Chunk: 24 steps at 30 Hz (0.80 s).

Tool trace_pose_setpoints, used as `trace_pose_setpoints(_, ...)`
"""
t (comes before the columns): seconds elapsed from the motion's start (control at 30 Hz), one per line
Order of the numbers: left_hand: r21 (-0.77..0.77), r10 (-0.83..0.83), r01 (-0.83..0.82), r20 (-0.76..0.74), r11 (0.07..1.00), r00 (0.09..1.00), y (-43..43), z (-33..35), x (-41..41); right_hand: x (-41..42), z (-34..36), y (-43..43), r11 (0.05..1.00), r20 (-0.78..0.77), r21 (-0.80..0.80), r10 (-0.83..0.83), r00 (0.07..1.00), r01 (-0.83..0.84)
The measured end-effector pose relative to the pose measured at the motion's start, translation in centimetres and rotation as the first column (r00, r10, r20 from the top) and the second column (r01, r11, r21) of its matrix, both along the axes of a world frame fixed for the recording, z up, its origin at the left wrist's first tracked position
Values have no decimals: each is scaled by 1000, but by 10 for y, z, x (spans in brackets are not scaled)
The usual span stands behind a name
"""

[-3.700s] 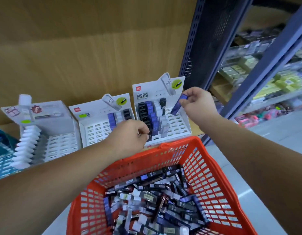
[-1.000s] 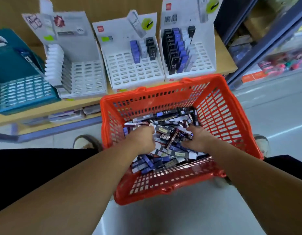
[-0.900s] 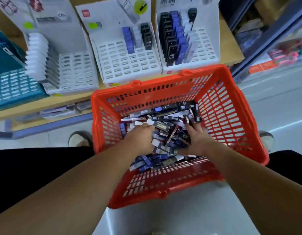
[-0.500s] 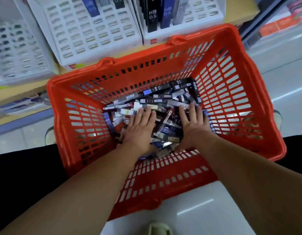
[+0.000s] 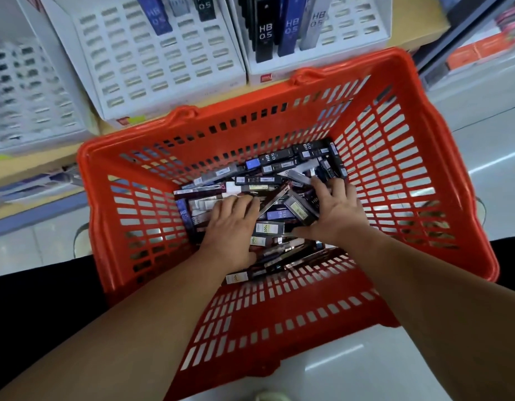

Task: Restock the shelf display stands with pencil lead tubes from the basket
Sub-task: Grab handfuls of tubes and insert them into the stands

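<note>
1. Basket. I see the red basket (image 5: 424, 175) directly below the camera, its far rim against the edge of the wooden shelf (image 5: 418, 39). Black-clothed legs show on either side of it.

2. Task items. The pencil lead tubes (image 5: 267, 180) lie loose in a mixed heap on the basket floor: black, blue, grey and white, several marked "HB 0.5".

3. Left hand. The left hand (image 5: 233, 224) lies palm down on the near left part of the heap. Its fingers are pressed together and their tips dip in among the tubes. I cannot tell whether it grips a tube.

4. Right hand. The right hand (image 5: 337, 212) lies palm down on the right part of the heap. Its fingers are spread across the tubes and the thumb points left along the heap. I see no tube pinched.

5. Stands. Three white display stands sit on the shelf beyond the basket.
- The right stand (image 5: 351, 50) holds upright black, blue and grey tubes at its left side.
- The middle stand (image 5: 152, 62) holds a few tubes at its top edge; most of its slots are open.
- The left stand (image 5: 24, 91) is blurred.
</note>
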State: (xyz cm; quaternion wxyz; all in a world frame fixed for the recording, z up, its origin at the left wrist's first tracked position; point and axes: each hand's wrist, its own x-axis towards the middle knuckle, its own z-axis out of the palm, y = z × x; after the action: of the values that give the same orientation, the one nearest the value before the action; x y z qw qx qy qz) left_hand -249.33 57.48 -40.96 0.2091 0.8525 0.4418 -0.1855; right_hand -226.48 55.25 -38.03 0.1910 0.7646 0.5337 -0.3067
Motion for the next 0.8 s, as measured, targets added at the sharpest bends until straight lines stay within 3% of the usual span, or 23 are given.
trace_pose_setpoints(0.17, 115, 55, -53, -12, 992, 998, 9, -2, 18, -3, -9, -2, 1000, 69, 14, 24, 997, -25)
trace_pose_setpoints(0.37, -3, 128, -128, -48, 992, 991, 21, -1, 30, -8, -15, 9, 991, 47, 132, 23, 999, -29)
trace_pose_setpoints(0.53, 3, 201, -201, -14, 980, 979, 19, -5, 20, -11, -16, 19, 988, -54, 142, -56, 997, 63)
trace_pose_setpoints(0.8, -258, 298, -273, 63, 927, 952, 33, 3, 11, 3, -15, 31, 974, -217, 92, -182, 959, 206)
